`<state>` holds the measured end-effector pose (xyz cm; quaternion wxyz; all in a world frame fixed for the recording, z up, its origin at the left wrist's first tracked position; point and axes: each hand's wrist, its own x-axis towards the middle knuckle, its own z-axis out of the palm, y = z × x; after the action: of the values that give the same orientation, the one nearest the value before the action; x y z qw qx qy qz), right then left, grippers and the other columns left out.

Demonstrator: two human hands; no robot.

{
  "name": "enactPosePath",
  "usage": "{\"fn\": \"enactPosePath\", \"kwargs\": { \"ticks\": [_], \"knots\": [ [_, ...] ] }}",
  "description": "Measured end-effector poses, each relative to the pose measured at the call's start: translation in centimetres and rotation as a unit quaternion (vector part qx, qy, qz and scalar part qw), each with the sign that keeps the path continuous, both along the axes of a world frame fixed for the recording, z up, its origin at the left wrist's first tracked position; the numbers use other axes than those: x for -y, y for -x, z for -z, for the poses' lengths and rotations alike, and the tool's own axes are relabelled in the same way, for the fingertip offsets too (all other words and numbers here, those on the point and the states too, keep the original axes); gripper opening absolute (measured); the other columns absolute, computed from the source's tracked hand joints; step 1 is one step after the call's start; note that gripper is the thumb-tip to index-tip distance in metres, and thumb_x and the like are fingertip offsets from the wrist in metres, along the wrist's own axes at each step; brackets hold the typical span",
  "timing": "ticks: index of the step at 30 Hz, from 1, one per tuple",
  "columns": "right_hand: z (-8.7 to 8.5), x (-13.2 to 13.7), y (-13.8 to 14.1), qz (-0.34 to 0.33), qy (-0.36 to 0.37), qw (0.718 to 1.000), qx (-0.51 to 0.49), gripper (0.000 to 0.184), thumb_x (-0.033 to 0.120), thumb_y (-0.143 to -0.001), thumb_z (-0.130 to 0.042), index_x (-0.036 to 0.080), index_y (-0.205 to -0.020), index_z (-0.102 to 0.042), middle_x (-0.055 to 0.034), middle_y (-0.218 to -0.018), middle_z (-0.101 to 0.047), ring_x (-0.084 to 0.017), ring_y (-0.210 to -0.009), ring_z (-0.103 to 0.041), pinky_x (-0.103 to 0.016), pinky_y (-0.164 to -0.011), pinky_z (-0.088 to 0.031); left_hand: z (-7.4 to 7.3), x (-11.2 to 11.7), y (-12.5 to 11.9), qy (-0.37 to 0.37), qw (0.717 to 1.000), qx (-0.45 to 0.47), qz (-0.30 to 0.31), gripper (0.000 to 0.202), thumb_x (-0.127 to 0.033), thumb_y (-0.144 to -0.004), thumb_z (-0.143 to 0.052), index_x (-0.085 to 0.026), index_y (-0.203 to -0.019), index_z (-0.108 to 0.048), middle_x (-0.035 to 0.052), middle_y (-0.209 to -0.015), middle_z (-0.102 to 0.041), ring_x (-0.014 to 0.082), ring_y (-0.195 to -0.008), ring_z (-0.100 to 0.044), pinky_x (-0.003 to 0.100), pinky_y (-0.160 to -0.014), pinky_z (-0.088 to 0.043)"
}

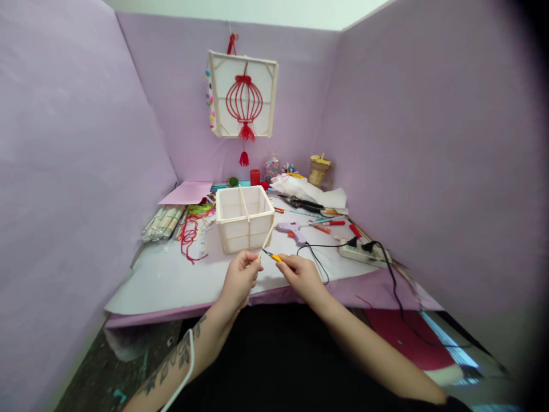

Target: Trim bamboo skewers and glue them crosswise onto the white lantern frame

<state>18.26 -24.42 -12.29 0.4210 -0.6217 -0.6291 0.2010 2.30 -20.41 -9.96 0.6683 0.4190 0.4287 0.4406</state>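
Note:
My left hand [243, 276] pinches a thin wooden stick [269, 233] that slants up to the right, in front of the white box frame's corner. In my right hand [303, 276] is a pair of small yellow-handled pliers [275, 257], its dark metal tip at the stick just above my left fingers. I cannot tell whether the jaws are closed on the stick. Behind both hands stands the white box-shaped lantern frame [235, 236], upright on the table, with thin sticks crossing its top and front.
A finished-looking lantern [266, 68] hangs above. A lilac glue gun [294, 230] lies right of the frame, its black cord running near a power strip [364, 253]. Red cord [187, 236] and bundled sticks [165, 222] lie left. Black-handled pliers [306, 204] rest behind.

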Motion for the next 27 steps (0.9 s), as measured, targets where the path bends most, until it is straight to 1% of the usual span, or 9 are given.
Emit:
{"fn": "enactPosePath", "kwargs": {
  "ticks": [2, 6, 9, 11, 12, 14, 17, 21, 27],
  "knots": [
    [-0.1, -0.1, -0.2, -0.024, 0.038, 0.996, -0.071, 0.026, 0.033, -0.085, -0.055, 0.017, -0.088, -0.074, -0.0050, -0.074, -0.071, -0.020, -0.071, -0.063, -0.027, -0.066, -0.042, -0.1, 0.1, 0.0, -0.003, 1.000, 0.003, 0.004, 0.032, -0.033, -0.060, -0.071, -0.017, -0.077, -0.049, -0.0048, -0.058, -0.056, 0.0000, -0.035, -0.027, 0.014, -0.036, -0.010],
    [-0.3, -0.3, -0.4, -0.047, 0.064, 0.991, -0.111, 0.031, 0.038, -0.084, -0.053, 0.015, -0.073, -0.072, -0.0041, -0.069, -0.070, -0.018, -0.065, -0.062, -0.026, -0.060, -0.043, -0.4, 0.1, -0.1, 0.001, 1.000, 0.007, 0.014, 0.033, -0.033, -0.061, -0.072, -0.017, -0.078, -0.049, -0.0048, -0.058, -0.056, -0.0007, -0.035, -0.026, 0.014, -0.036, -0.010],
    [-0.4, -0.4, -0.6, -0.062, 0.077, 0.987, -0.130, 0.037, 0.041, -0.083, -0.053, 0.015, -0.060, -0.068, -0.0054, -0.074, -0.072, -0.019, -0.070, -0.063, -0.026, -0.062, -0.046, -0.5, 0.1, 0.0, 0.006, 1.000, 0.007, 0.022, 0.035, -0.035, -0.060, -0.073, -0.017, -0.078, -0.049, -0.0048, -0.058, -0.056, -0.0009, -0.035, -0.026, 0.014, -0.036, -0.010],
    [-0.5, -0.5, -0.7, -0.063, 0.081, 0.986, -0.134, 0.036, 0.041, -0.082, -0.055, 0.015, -0.062, -0.069, -0.0052, -0.074, -0.072, -0.019, -0.071, -0.063, -0.026, -0.063, -0.046, -0.5, 0.1, 0.1, 0.010, 1.000, 0.004, 0.023, 0.035, -0.035, -0.059, -0.073, -0.017, -0.078, -0.049, -0.0049, -0.057, -0.056, -0.0009, -0.035, -0.026, 0.014, -0.036, -0.010],
    [-0.5, -0.4, -0.7, -0.058, 0.079, 0.987, -0.127, 0.033, 0.040, -0.082, -0.055, 0.016, -0.067, -0.072, -0.0045, -0.073, -0.071, -0.019, -0.071, -0.063, -0.026, -0.063, -0.045, -0.5, 0.1, 0.1, 0.013, 1.000, 0.003, 0.022, 0.036, -0.034, -0.059, -0.073, -0.017, -0.078, -0.049, -0.0051, -0.057, -0.055, -0.0009, -0.035, -0.026, 0.014, -0.036, -0.010],
    [-0.5, -0.4, -0.6, -0.036, 0.053, 0.995, -0.080, 0.027, 0.036, -0.083, -0.055, 0.017, -0.083, -0.075, -0.0034, -0.072, -0.070, -0.019, -0.070, -0.061, -0.027, -0.065, -0.044, -0.5, 0.0, 0.1, 0.018, 1.000, 0.005, 0.020, 0.035, -0.033, -0.058, -0.073, -0.017, -0.077, -0.048, -0.0055, -0.056, -0.055, -0.0009, -0.035, -0.026, 0.014, -0.036, -0.009],
    [-0.3, -0.2, -0.3, 0.006, -0.012, 0.999, 0.052, 0.026, 0.032, -0.087, -0.053, 0.020, -0.098, -0.074, -0.0036, -0.074, -0.069, -0.018, -0.070, -0.061, -0.027, -0.067, -0.042, -0.6, -0.1, 0.1, 0.022, 0.999, 0.014, 0.020, 0.035, -0.032, -0.057, -0.074, -0.017, -0.077, -0.048, -0.0057, -0.056, -0.055, -0.0010, -0.034, -0.025, 0.014, -0.037, -0.009],
    [0.2, -0.1, 0.1, 0.039, -0.067, 0.981, 0.177, 0.025, 0.030, -0.091, -0.051, 0.021, -0.102, -0.071, -0.0041, -0.078, -0.070, -0.017, -0.073, -0.063, -0.025, -0.066, -0.041, -0.5, -0.2, 0.1, 0.027, 0.999, 0.015, 0.015, 0.035, -0.030, -0.056, -0.074, -0.018, -0.076, -0.048, -0.0056, -0.055, -0.055, -0.0011, -0.034, -0.024, 0.014, -0.037, -0.008],
    [0.7, 0.0, 0.2, 0.074, -0.128, 0.951, 0.272, 0.022, 0.028, -0.093, -0.050, 0.021, -0.101, -0.070, -0.0029, -0.078, -0.069, -0.017, -0.071, -0.061, -0.025, -0.064, -0.036, -0.2, -0.2, 0.1, 0.032, 0.999, 0.015, 0.016, 0.035, -0.030, -0.056, -0.074, -0.018, -0.077, -0.048, -0.0053, -0.056, -0.055, -0.0009, -0.034, -0.025, 0.013, -0.036, -0.009]
  ]
}}
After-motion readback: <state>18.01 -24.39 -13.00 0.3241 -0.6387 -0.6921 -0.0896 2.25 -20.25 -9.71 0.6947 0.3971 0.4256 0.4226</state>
